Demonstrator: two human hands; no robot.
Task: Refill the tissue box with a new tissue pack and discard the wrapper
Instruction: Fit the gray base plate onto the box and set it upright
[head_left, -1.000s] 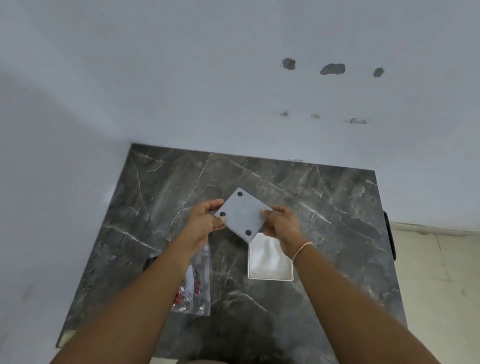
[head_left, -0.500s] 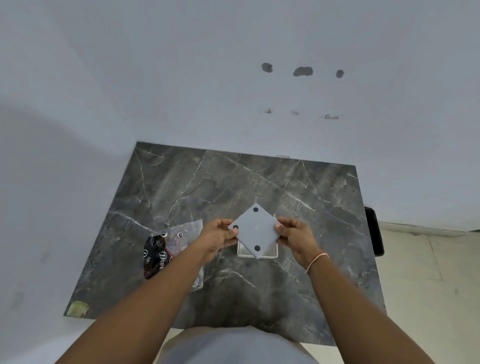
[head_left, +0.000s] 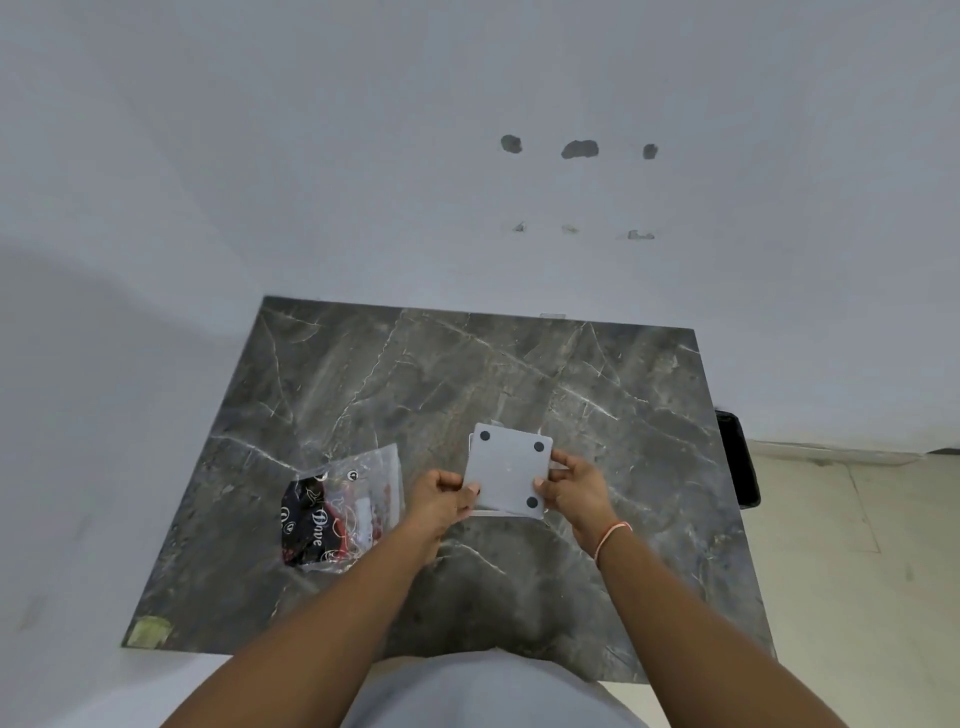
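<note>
1. Tissue box base panel (head_left: 506, 473), flat grey square with black round feet at its corners, sits over the white box on the marble table (head_left: 597, 395).
2. Left hand (head_left: 441, 499) and right hand (head_left: 571, 488) pinch its opposite edges.
3. Crumpled clear wrapper (head_left: 348, 499) lies left, apart.

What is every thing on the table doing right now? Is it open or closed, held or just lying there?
Grey base panel: held by both hands over the box, black feet up, not clearly pressed shut.
Tissue box: upside down on the table, almost hidden under the panel.
Wrapper: empty-looking, crumpled, lying loose on the table.
Left hand: gripping the panel's left edge.
Right hand: gripping the panel's right edge.
</note>
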